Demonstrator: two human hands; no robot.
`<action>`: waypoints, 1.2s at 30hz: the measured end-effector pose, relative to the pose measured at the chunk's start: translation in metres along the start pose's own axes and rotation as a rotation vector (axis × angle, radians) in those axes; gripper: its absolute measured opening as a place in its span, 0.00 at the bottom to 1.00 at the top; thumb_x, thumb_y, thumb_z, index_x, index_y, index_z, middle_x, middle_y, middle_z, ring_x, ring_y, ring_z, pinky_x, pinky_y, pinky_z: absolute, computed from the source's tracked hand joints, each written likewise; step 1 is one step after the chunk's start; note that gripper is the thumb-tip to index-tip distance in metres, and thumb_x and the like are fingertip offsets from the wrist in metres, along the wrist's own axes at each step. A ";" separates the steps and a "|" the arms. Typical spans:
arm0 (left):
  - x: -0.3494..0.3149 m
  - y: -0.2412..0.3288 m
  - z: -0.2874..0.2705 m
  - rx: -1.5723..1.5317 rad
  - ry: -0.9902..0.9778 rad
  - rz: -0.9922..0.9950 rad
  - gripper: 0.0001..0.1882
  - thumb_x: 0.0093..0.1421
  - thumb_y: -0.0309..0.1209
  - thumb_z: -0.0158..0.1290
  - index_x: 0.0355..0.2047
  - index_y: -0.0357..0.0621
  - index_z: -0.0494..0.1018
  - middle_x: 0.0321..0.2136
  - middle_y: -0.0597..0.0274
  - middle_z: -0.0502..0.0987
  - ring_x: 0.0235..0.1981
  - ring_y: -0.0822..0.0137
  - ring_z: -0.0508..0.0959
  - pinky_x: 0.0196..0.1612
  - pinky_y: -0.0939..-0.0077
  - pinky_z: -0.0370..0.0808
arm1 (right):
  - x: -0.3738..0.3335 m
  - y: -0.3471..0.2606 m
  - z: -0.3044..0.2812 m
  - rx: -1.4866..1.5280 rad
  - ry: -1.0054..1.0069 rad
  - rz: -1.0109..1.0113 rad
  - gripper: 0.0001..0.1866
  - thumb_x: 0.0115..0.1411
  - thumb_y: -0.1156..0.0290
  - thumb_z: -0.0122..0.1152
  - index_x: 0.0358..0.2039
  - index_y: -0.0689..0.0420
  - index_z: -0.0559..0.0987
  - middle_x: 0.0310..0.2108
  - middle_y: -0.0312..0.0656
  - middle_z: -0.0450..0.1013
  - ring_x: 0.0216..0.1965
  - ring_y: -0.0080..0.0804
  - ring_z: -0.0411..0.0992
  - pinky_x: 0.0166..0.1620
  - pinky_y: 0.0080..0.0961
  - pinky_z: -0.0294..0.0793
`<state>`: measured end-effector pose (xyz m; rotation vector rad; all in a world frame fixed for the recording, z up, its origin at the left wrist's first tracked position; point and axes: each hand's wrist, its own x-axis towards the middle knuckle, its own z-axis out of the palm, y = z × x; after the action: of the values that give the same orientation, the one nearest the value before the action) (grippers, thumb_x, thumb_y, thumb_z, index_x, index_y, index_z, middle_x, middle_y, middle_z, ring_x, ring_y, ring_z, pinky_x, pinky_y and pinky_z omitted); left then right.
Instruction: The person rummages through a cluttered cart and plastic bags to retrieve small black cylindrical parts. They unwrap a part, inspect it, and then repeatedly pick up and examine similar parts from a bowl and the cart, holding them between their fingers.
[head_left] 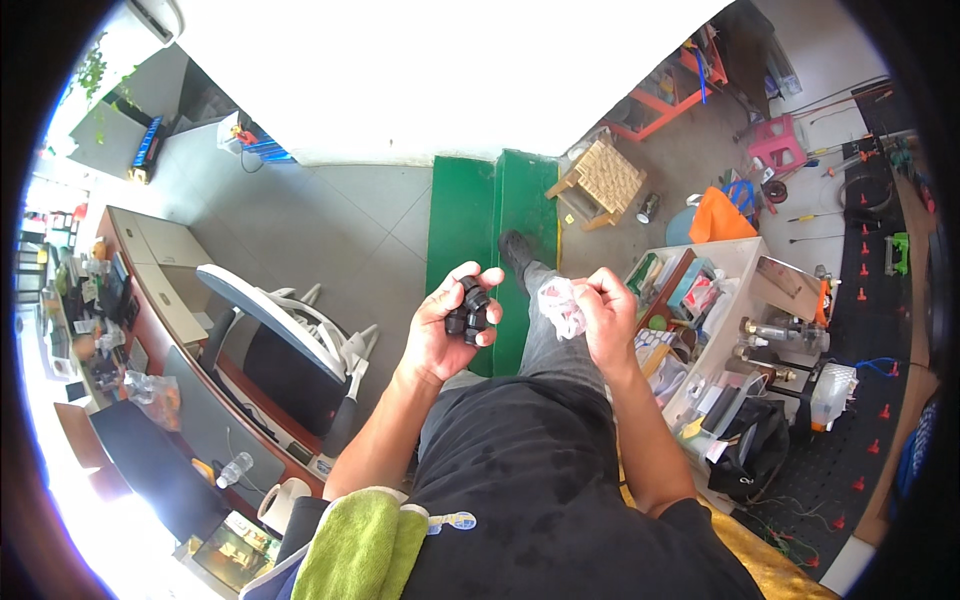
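Observation:
My left hand (432, 340) is turned palm up, its fingers curled around several small black ridged plastic fittings (470, 314). They lie clustered in the palm, and their exact type is too small to tell. To the right, at about the same height, my right hand (608, 322) pinches a crumpled clear plastic bag (562, 308) between thumb and fingers. The bag hangs in front of my grey trouser leg, apart from the fittings. Whether anything is inside the bag I cannot tell.
Green steps (462, 215) lie ahead. An office chair (290, 325) and a long desk (150, 260) stand left. A cluttered white shelf unit (752, 262) is close on my right, with a woven stool (610, 180) beyond it. A green towel (360, 545) hangs at lower left.

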<state>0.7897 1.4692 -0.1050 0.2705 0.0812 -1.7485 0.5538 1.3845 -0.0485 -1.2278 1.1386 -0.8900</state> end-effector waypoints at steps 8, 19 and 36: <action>0.000 -0.001 0.003 0.015 -0.010 -0.017 0.21 0.68 0.34 0.60 0.60 0.51 0.75 0.61 0.53 0.77 0.45 0.50 0.81 0.33 0.57 0.84 | 0.007 0.001 -0.008 -0.013 0.023 -0.027 0.06 0.71 0.79 0.57 0.34 0.63 0.77 0.31 0.38 0.81 0.29 0.16 0.76 0.32 0.17 0.75; 0.045 -0.017 0.036 -0.086 -0.074 -0.099 0.36 0.72 0.54 0.55 0.72 0.46 0.66 0.71 0.50 0.68 0.72 0.34 0.65 0.69 0.19 0.64 | 0.034 0.008 -0.062 0.257 0.194 -0.044 0.09 0.71 0.78 0.58 0.30 0.58 0.74 0.27 0.36 0.76 0.25 0.19 0.74 0.31 0.19 0.74; 0.332 -0.164 0.104 0.431 0.102 -0.603 0.19 0.75 0.48 0.52 0.58 0.53 0.76 0.60 0.58 0.75 0.61 0.45 0.76 0.48 0.43 0.81 | 0.173 0.090 -0.331 0.944 0.709 -0.020 0.08 0.71 0.64 0.61 0.40 0.55 0.81 0.33 0.37 0.80 0.32 0.27 0.78 0.30 0.26 0.73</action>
<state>0.5588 1.1619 -0.0949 0.7059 -0.1609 -2.3438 0.2673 1.1528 -0.1571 -0.1298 1.0061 -1.6913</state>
